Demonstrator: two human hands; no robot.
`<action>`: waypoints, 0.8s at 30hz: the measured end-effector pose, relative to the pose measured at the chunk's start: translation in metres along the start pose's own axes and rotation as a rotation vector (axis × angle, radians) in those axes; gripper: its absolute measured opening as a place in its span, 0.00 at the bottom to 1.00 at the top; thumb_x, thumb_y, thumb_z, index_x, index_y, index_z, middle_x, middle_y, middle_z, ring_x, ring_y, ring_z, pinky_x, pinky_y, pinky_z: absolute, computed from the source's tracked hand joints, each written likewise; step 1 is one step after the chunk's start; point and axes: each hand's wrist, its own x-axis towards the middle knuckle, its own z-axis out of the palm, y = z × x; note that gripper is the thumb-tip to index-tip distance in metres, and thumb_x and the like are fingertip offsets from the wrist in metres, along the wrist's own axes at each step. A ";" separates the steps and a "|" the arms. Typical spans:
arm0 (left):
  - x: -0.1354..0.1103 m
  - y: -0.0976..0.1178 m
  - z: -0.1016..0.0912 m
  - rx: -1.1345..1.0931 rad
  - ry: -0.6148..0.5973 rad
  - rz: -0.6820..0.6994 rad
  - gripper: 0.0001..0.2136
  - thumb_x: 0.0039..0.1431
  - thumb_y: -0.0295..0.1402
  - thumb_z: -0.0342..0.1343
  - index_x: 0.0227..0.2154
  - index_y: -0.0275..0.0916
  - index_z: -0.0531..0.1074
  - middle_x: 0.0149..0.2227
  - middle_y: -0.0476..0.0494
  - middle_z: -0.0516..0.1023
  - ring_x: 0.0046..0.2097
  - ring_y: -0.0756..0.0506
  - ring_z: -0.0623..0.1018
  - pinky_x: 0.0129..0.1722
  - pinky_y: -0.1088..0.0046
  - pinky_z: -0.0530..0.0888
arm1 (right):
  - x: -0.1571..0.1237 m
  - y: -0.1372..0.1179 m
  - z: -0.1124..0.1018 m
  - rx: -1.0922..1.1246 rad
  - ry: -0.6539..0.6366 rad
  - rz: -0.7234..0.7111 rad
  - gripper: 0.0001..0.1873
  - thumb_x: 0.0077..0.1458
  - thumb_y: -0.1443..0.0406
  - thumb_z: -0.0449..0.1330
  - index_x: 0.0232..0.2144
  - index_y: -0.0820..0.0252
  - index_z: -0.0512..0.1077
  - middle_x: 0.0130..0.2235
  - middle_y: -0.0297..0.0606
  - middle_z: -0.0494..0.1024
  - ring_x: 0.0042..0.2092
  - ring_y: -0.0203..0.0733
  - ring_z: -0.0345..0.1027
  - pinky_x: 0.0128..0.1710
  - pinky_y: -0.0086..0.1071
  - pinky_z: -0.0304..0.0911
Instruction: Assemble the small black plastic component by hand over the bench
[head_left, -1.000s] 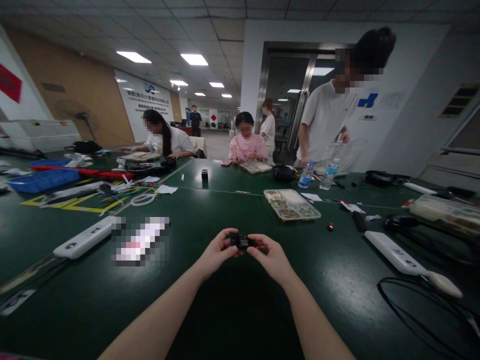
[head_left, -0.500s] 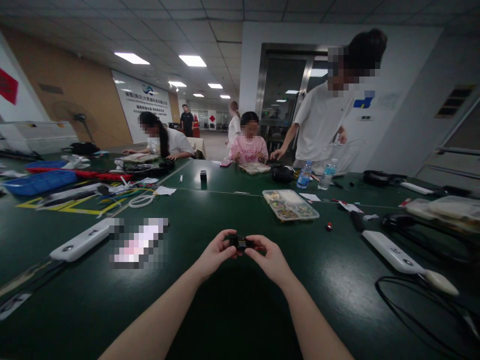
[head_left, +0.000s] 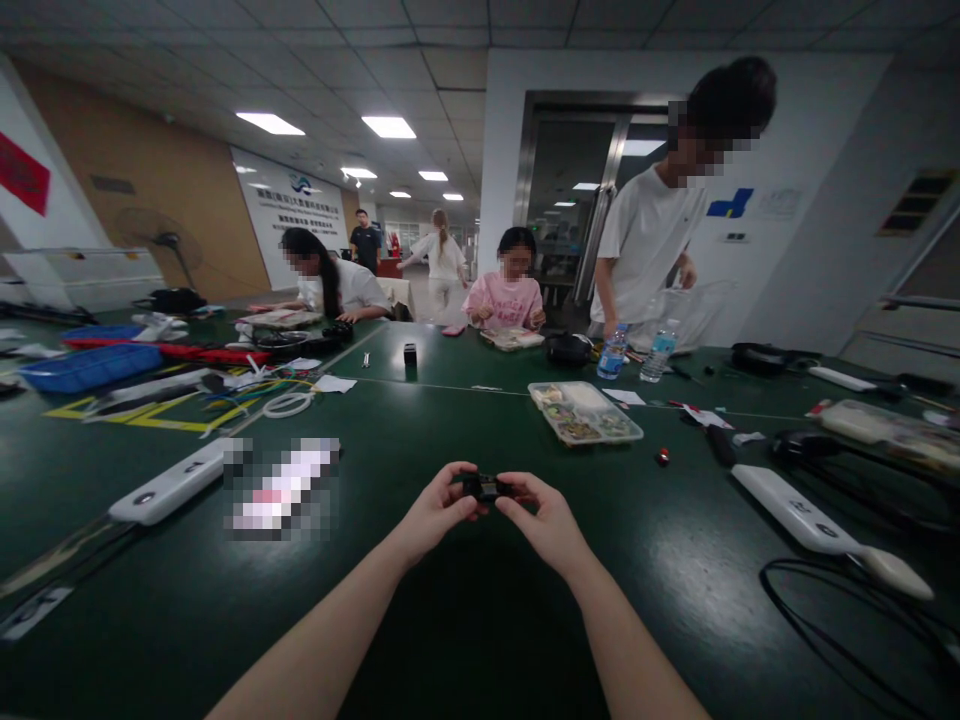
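Two bare forearms reach in from the bottom edge toward the centre of the frame, where the hands grasp one small black object (head_left: 489, 490) between them. The left hand (head_left: 441, 510) pinches its left end and the right hand (head_left: 543, 508) its right end, thumbs nearest the viewer. The object is just below the middle of the frame, over a dark green counter (head_left: 420, 425); whether it touches the surface cannot be told, and its details are too dark and small to make out.

The step in hand appears to be close two-handed handling of this piece. The next move seems to call for a light, steady pinch at both ends, since the fingers cover much of it.

Left of the hands lie a pixelated bright rectangle (head_left: 285, 490) and a white device (head_left: 176, 482); a similar white unit (head_left: 795, 508) lies at lower right. Right of centre, beyond the hands, is a compartmented food tray (head_left: 600, 441), with a small red item (head_left: 663, 457) near it. Across the counter sits a person in pink (head_left: 504, 303); another in white (head_left: 651, 225) stands at upper right.
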 end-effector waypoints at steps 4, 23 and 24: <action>0.000 -0.001 -0.001 0.006 -0.002 -0.002 0.22 0.51 0.31 0.56 0.48 0.40 0.56 0.38 0.42 0.74 0.38 0.46 0.75 0.39 0.67 0.68 | 0.000 0.001 0.000 -0.013 -0.014 0.001 0.14 0.48 0.64 0.59 0.40 0.55 0.70 0.40 0.36 0.75 0.41 0.42 0.68 0.44 0.39 0.62; 0.001 -0.005 0.001 0.078 -0.063 -0.049 0.19 0.50 0.32 0.56 0.44 0.41 0.57 0.37 0.45 0.73 0.37 0.48 0.73 0.38 0.69 0.67 | -0.001 0.002 0.000 -0.125 -0.028 -0.055 0.10 0.45 0.63 0.61 0.34 0.55 0.72 0.43 0.37 0.72 0.47 0.43 0.65 0.50 0.40 0.58; 0.001 -0.005 0.001 0.084 -0.056 -0.050 0.19 0.50 0.32 0.56 0.45 0.41 0.57 0.37 0.45 0.72 0.37 0.48 0.73 0.38 0.69 0.67 | -0.001 0.002 0.000 -0.125 -0.027 -0.058 0.10 0.44 0.63 0.61 0.33 0.55 0.72 0.43 0.37 0.73 0.46 0.43 0.66 0.49 0.40 0.59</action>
